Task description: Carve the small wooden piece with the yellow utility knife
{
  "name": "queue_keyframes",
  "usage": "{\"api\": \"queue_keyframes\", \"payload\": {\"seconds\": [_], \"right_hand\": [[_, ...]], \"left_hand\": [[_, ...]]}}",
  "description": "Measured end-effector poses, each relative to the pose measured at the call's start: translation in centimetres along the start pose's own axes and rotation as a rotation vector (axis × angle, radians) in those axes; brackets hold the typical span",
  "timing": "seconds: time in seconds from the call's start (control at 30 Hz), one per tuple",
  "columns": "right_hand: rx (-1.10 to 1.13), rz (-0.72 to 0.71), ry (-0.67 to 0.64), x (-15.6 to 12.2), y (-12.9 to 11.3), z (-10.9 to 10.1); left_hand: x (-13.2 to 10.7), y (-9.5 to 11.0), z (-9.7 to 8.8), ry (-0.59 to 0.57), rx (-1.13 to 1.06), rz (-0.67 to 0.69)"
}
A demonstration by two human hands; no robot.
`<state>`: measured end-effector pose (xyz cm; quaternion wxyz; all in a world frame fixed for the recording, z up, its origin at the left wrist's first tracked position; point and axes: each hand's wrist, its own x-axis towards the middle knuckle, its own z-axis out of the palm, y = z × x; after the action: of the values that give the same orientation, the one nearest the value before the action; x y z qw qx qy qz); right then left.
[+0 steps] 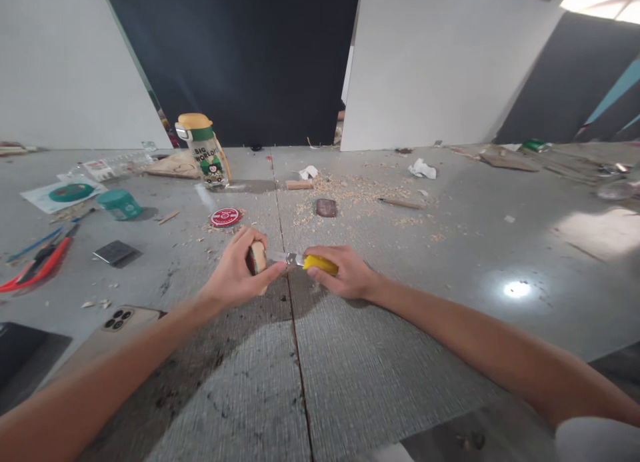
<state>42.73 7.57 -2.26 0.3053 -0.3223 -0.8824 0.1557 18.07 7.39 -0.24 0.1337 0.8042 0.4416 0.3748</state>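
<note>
In the middle of the head view, my left hand (236, 270) is closed around a small rounded piece of wood (259, 257), pale on the side facing right. My right hand (347, 273) grips the yellow handle of a utility knife (320, 264). Its metal blade points left and reaches the wood; whether it cuts in cannot be made out. The left thumb lies close under the blade. Both hands are just above the grey table (350, 369). Beyond them lie a dark brown block (326, 208) and scattered wood shavings (360, 190).
A yellow-lidded bottle (207, 152) stands at the back left. Nearby are a red round tin (225, 217), a teal jar (119, 205), a dark square (115, 252), red-handled pliers (43, 265) and a phone (130, 319). A thin stick (401, 203) and crumpled tissue (423, 169) lie right of the shavings.
</note>
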Motion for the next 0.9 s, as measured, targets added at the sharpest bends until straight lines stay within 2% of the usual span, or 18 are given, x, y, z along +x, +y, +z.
{"api": "queue_keyframes", "payload": {"seconds": [0.17,0.3,0.6,0.9], "right_hand": [[0.003,-0.046,-0.032,-0.1,0.2,0.0],[0.011,-0.075,-0.042,-0.2,0.3,0.1],[-0.001,-0.057,-0.034,-0.1,0.1,0.0],[-0.027,-0.051,-0.004,-0.3,0.2,0.2]], "left_hand": [[0.0,-0.5,0.0,-0.006,0.009,0.074],[0.0,-0.3,-0.2,-0.06,0.004,0.108],[-0.1,-0.4,-0.9,-0.185,-0.053,0.093],[0.1,0.0,-1.2,-0.209,-0.016,0.153]]}}
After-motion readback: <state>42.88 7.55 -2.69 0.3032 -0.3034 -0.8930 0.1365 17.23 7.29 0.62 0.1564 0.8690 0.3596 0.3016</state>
